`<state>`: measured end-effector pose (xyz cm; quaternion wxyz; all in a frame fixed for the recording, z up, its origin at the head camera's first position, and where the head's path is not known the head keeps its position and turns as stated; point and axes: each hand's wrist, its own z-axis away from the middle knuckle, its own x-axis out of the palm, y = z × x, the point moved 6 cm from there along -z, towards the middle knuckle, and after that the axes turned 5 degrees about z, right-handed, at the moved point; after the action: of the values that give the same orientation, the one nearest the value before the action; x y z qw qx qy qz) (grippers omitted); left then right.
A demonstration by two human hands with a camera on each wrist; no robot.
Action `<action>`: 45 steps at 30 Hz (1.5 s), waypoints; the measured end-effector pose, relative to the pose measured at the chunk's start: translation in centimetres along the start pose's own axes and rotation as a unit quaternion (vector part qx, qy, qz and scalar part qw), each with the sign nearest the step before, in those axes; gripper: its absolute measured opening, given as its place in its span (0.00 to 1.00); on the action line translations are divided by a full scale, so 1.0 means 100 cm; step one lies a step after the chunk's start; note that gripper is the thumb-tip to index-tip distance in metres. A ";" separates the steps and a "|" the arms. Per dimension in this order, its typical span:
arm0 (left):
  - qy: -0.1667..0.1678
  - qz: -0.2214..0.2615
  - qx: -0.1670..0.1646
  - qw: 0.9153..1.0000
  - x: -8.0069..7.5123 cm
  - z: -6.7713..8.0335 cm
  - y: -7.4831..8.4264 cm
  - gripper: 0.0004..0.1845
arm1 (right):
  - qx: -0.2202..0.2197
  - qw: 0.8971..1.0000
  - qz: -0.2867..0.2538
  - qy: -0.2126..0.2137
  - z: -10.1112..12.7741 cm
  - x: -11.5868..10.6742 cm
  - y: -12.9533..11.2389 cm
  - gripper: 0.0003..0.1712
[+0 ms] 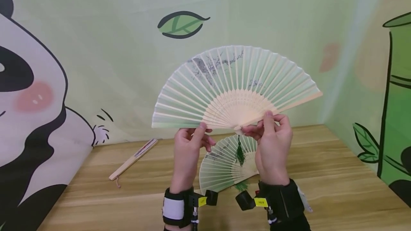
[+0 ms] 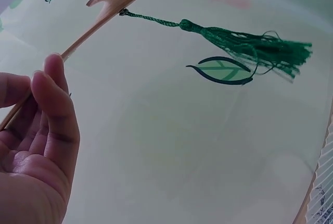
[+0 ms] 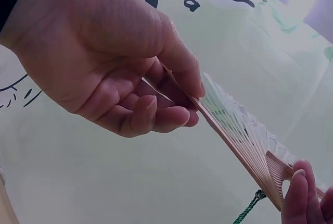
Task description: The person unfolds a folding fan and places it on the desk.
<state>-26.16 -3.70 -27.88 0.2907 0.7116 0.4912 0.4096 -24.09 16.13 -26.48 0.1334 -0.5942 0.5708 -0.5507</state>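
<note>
A pale green folding fan, spread wide and printed with dark branches, is held up above the table. My left hand pinches its left outer stick between thumb and fingers. On the right stick, close to the pivot, my right hand has a pinching grip. The right wrist view shows the fan's wooden ribs edge-on between both hands. From the pivot hangs a dark green tassel. Behind and below, a second spread fan of similar print lies on the table, partly hidden by my right hand.
A closed folding fan with a small cord lies on the wooden table at the left. A green tassel lies beside the second fan. Behind the table hangs a printed cloth backdrop with a panda and leaves.
</note>
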 end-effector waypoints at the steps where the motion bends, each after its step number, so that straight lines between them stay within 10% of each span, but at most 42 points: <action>1: 0.002 0.000 0.000 1.000 0.000 0.000 0.000 0.14 | -0.001 1.000 -0.001 0.001 0.000 -0.001 0.000 0.14; 23: 0.085 0.028 0.028 0.996 -0.019 0.001 0.009 0.11 | 0.022 0.997 -0.043 0.053 -0.025 -0.041 -0.005 0.13; 31: -0.025 -0.046 -0.078 0.996 -0.003 0.002 -0.012 0.15 | 0.082 0.994 -0.022 0.069 -0.044 -0.086 -0.005 0.12; 37: -0.151 -0.105 -0.177 0.967 0.022 0.006 -0.041 0.15 | 0.118 0.989 0.054 0.067 -0.061 -0.130 -0.005 0.13; 45: -0.195 -0.121 -0.246 0.942 0.052 0.020 -0.085 0.13 | 0.134 0.979 0.154 0.022 -0.075 -0.176 -0.008 0.13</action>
<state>-27.37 4.14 -34.24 0.5941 0.6193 0.3909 0.3327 -25.19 34.45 -32.05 0.2821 -0.4640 0.5792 -0.6080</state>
